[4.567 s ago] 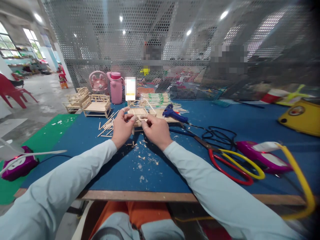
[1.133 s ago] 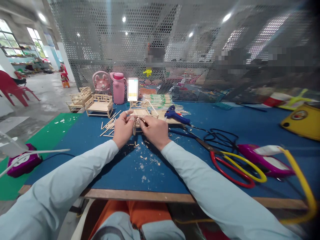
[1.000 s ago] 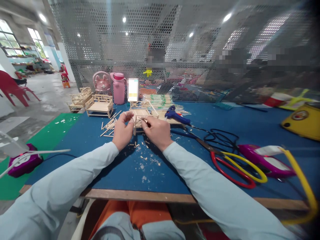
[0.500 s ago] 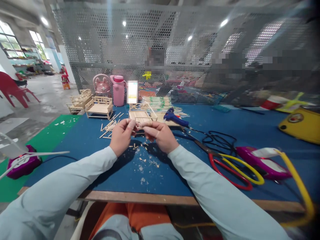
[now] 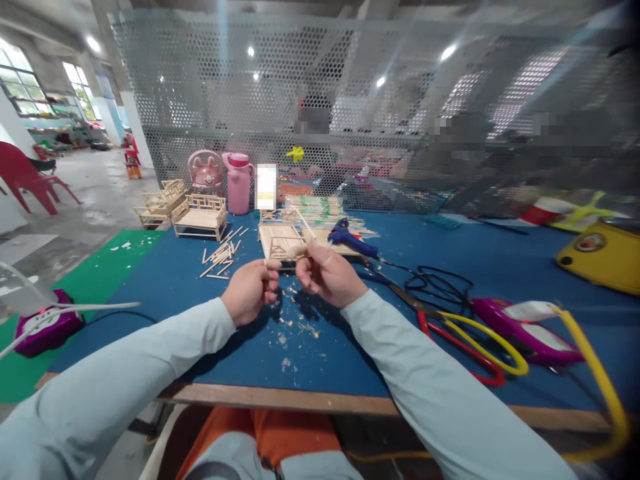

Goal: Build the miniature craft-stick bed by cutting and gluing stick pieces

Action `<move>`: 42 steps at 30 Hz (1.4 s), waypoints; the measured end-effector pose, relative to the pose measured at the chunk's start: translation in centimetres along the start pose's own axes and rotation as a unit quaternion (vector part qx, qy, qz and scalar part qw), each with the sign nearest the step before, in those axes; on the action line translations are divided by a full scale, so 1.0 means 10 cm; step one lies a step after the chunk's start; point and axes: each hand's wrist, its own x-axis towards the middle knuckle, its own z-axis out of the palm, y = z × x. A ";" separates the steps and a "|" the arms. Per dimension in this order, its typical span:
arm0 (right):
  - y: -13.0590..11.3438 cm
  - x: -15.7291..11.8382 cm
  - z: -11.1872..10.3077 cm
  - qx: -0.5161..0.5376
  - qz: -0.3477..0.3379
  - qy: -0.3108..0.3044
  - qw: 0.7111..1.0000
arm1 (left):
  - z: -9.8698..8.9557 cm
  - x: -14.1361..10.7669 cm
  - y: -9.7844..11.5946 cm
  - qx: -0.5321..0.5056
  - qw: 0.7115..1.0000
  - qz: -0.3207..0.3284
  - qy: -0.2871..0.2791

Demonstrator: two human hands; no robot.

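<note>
Beyond left hand [image 5: 254, 288] and right hand [image 5: 327, 270] (grip pinched, contents unclear), pale slatted stick bench [image 5: 279, 235].

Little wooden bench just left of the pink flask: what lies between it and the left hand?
Thin wooden sticks, loosely scattered on the blue tabletop, lie between the bench and the left hand in the head view.

Pale matt wood forms the miniature bench [image 5: 200, 219]; the pink flask [image 5: 239, 187] looks like smooth, slightly glossy plastic.
</note>
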 end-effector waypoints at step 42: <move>-0.18 0.18 -1.21 -0.568 -0.038 0.454 0.686 | -0.38 0.33 -0.07 0.554 0.784 0.274 0.057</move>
